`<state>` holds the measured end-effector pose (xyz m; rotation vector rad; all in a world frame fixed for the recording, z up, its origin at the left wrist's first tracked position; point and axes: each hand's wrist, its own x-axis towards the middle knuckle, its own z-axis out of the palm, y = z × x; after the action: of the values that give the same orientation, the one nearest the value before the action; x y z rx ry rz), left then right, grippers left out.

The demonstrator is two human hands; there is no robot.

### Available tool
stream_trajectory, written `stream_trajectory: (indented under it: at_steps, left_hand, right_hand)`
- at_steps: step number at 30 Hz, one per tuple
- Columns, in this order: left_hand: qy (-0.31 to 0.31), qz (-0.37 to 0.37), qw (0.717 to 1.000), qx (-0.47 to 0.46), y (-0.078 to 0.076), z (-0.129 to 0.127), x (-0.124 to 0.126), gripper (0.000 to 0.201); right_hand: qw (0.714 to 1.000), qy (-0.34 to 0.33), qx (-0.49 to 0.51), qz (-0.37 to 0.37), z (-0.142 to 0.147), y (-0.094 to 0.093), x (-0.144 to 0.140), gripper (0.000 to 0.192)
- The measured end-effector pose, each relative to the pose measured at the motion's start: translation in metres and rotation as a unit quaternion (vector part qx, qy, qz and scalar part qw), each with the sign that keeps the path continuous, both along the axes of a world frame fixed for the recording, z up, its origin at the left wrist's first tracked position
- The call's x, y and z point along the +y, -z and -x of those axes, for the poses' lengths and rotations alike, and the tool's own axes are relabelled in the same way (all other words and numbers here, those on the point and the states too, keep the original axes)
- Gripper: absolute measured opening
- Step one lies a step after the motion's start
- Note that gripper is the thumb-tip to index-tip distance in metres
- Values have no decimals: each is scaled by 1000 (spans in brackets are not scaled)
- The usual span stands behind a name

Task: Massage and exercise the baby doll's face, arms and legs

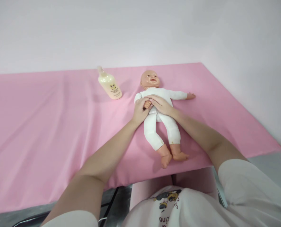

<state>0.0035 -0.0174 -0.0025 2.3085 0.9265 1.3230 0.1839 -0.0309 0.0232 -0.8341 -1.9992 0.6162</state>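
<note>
**Pink cloth, a doll, and two hands on one small arm**

Pink fabric covers the table [48, 132], and a baby doll [158, 118] in a white suit lies on its back on it, head toward the far wall, feet toward the person. The left hand [140, 110] is wrapped around the doll's forearm, which is bent across its chest, with the doll's small hand [147, 104] poking out between the fingers. The right hand [161, 104] lies over the doll's chest just beside that arm, fingers loosely curled and touching it; whether it truly grips cannot be told. The doll's other arm [182, 95] stretches out flat, away from the bottle. A cream lotion bottle [109, 84] lies tilted on the cloth, well apart from the doll, beyond its head and on the side of the held arm.

Handling the arm well seems to call for a light, even hold: supporting the forearm rather than pinching it, keeping the doll's torso steady under the right palm, and moving the limb only within its natural bend.
</note>
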Motion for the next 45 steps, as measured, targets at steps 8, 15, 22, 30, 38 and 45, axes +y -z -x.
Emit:
stream_trajectory:
  at_steps: [8,15,22,30,38,45]
  left_hand:
    - [0,-1,1000,24,3,3,2,19]
    - [9,-12,1000,9,6,3,4,23]
    - [13,-19,1000,4,8,2,7,27]
    - [23,-23,999,1,8,3,7,29]
    - [27,-16,999,-23,8,2,5,28]
    - [17,1,999,-29,2,1,1,18]
  right_hand:
    - [1000,-3,-9,6,1,-5,-4,32]
    - [1000,1,-17,5,1,-2,-3,45]
    - [1000,2,-20,1,2,-3,-4,48]
    - [1000,9,-24,9,2,-3,-4,49]
    - [1000,7,-31,-3,1,-2,-3,49]
    - [1000,-1,-28,2,1,-1,-2,47]
